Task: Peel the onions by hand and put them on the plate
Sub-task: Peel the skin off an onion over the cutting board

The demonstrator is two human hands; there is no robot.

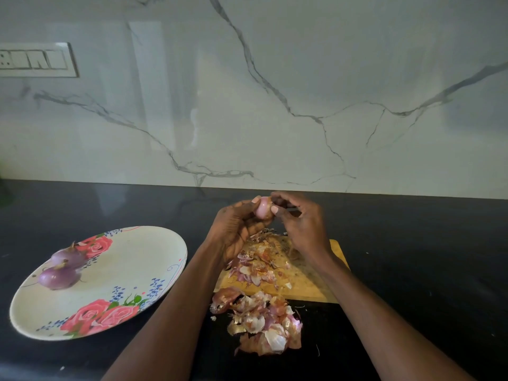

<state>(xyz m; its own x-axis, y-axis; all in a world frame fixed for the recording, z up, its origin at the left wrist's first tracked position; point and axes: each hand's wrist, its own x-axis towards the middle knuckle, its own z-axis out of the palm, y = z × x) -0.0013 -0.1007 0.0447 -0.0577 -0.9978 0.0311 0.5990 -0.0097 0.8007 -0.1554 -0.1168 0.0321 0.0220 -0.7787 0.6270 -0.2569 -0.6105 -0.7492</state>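
Note:
My left hand grips a small pale pink onion above the far end of the wooden cutting board. My right hand has its fingertips curled against the onion's top right side, pinching at its skin. Two peeled purple onions lie on the left part of a white plate with pink roses.
Loose onion skins cover the board and lie in a heap on the black countertop in front of it. A marble wall stands behind, with a switch panel at upper left.

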